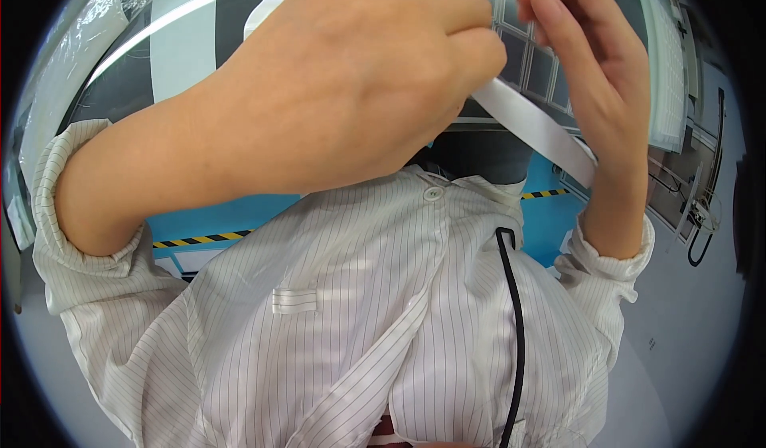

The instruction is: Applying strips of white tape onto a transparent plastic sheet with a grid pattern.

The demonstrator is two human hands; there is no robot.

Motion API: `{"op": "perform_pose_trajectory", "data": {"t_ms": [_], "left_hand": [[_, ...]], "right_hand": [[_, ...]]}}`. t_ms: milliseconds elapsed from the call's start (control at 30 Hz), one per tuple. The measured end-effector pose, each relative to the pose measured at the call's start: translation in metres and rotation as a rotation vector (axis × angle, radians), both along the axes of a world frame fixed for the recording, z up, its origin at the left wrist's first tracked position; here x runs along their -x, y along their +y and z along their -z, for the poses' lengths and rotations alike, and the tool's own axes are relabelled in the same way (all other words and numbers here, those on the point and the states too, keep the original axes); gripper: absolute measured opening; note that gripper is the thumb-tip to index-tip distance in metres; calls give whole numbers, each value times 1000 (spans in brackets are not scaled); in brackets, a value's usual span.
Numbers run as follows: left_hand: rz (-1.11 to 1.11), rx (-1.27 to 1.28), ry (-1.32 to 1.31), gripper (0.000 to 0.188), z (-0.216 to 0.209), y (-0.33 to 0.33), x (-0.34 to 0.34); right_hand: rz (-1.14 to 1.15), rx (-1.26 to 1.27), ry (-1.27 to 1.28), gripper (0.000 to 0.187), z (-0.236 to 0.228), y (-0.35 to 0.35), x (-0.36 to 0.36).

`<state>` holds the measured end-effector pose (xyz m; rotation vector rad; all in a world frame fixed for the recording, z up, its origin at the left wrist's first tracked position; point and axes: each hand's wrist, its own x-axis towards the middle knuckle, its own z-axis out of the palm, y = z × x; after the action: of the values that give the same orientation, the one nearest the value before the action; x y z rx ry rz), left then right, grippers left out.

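Note:
My left hand [383, 73] reaches across the upper middle, seen from its back, with its fingers curled closed. From under its knuckles a glossy white strip [538, 129] slants down to the right and passes behind my right wrist. The left fingertips are hidden, so the exact grip on the strip does not show. My right hand [598, 57] is raised at the upper right, apart from the left one. Its thumb and bent fingers come together at the tips, slightly blurred; anything between them is too small to make out.
Beyond my hands lies a dark tabletop with a pale band [182, 49] and clear divided trays [531, 69]. Crumpled clear plastic [88, 17] lies at the far left. A stack of translucent sheets or trays [666, 73] stands at the right. Yellow-black striped tape [203, 239] marks a blue surface below.

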<state>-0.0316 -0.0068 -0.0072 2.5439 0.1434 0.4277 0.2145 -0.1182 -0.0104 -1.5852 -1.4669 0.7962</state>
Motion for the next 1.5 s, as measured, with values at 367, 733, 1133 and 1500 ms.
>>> {"op": "perform_pose_trajectory", "data": {"t_ms": [367,733,1133,1500], "left_hand": [[33,-97,-111,14,7,3,-30],[58,-19,-207,10,25,1,-41],[50,-46,-139,14,34,-2,-54],[77,-111,-280,11,45,-3,-56]], "right_hand": [[-215,-265,-297,17,-3,-18,11],[-69,48,-139,6,3,18,-43],[-457,-273,367,8,73,57,-52],[-661,-526,851,8,82,58,-48]]}}
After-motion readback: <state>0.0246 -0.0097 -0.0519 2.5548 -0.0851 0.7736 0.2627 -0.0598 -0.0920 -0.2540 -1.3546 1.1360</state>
